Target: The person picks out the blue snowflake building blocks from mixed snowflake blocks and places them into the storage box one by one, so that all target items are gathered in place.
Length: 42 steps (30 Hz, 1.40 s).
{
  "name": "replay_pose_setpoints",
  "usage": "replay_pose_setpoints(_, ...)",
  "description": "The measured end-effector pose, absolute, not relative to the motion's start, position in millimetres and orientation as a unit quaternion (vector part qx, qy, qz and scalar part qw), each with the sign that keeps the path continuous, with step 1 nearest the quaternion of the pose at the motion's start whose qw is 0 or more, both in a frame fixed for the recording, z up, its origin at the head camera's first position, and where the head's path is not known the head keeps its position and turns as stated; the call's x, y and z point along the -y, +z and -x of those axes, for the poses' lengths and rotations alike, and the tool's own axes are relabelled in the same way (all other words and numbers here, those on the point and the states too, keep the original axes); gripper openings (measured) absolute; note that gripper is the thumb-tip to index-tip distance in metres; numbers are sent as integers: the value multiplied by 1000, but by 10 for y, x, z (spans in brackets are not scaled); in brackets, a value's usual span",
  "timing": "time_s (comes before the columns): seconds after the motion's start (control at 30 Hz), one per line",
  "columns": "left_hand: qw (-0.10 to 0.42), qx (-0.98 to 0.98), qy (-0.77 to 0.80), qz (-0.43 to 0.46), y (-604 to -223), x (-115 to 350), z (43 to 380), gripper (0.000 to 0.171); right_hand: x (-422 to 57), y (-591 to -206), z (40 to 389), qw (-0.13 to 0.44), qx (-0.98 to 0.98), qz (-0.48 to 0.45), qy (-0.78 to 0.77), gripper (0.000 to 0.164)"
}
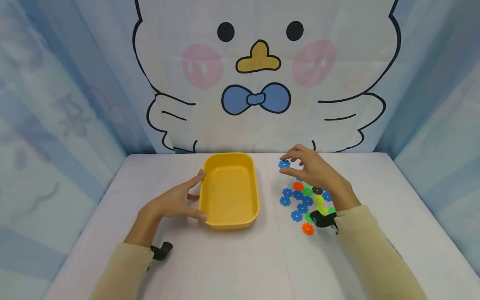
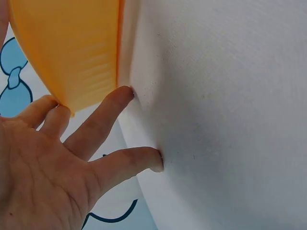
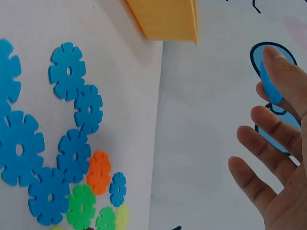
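The right hand (image 1: 313, 167) pinches 1 blue disc (image 1: 283, 164) between thumb and forefinger, its other 3 fingers loosely bent, holding it up to the right of the yellow tray (image 1: 228, 191). The left hand (image 1: 174, 202) is spread wide, thumb and fingers against the tray's left side. Below the right hand, other discs (image 1: 307, 201) lie scattered on the worktop (image 1: 225, 266).

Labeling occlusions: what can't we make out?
Head view: full count of discs, some behind right arm and black wrist camera.
Left wrist view: rest of yellow tray, cut off by top edge.
Right wrist view: held blue disc, partly behind right hand.
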State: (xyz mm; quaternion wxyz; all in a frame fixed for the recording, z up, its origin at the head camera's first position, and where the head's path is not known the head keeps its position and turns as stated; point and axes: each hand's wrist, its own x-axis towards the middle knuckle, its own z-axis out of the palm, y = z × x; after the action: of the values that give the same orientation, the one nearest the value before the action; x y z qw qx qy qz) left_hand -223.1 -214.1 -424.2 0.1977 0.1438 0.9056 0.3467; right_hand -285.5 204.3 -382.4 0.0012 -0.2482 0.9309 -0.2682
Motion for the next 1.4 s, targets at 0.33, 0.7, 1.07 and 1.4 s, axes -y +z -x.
replay_pose_setpoints(0.33, 203, -898, 349, -173, -4248, 2150, 2309, 133, -1805, -3688, 2962, 9, -925, 276, -259, 41)
replay_pose_setpoints(0.7, 205, -912, 320, -154, -4219, 2273, 2264, 123, -1399, -3705, 3148, 6, -903, 319, -287, 39)
replay_pose_setpoints(1.07, 183, -899, 350, -191, -4284, 2150, 2270, 117, -1234, -3690, 3193, 18, -890, 334, -310, 37)
replay_pose_setpoints(1.4, 196, -898, 350, -181, -4265, 2138, 2280, 112, -921, -3688, 3237, 35, -878, 351, -324, 35)
